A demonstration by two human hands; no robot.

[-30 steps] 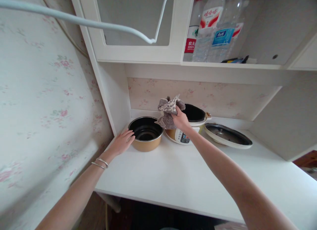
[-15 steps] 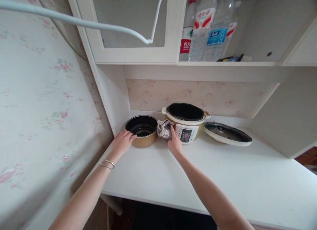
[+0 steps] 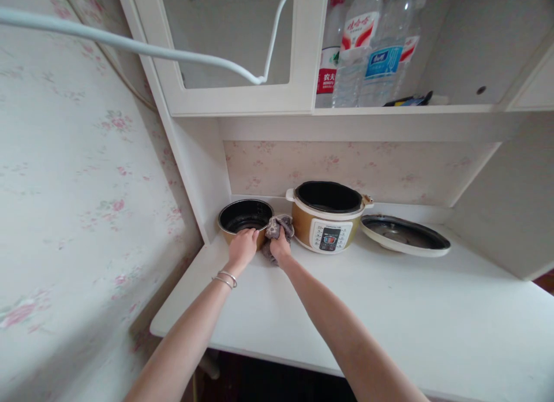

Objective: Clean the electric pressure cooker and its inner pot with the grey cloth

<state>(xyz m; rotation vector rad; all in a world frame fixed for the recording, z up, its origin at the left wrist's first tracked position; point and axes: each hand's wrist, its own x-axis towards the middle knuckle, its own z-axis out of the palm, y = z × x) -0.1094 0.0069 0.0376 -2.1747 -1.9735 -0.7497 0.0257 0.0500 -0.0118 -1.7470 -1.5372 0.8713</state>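
Note:
A gold inner pot with a black inside stands at the back left of the white counter. My left hand grips the pot's near rim. Right beside it, my right hand is closed on a grey patterned cloth, pressed against the pot's right side. A gold and white electric cooker, open and without its inner pot, stands just right of the cloth.
The cooker's lid lies upside down to the right of the cooker. Water bottles stand on the shelf above. A white cable hangs across the cabinet door. A floral wall closes off the left side.
My right hand brought the cloth down from above the cooker to the counter and then left against the pot's side. My left hand shifted from the pot's left side onto its near rim.

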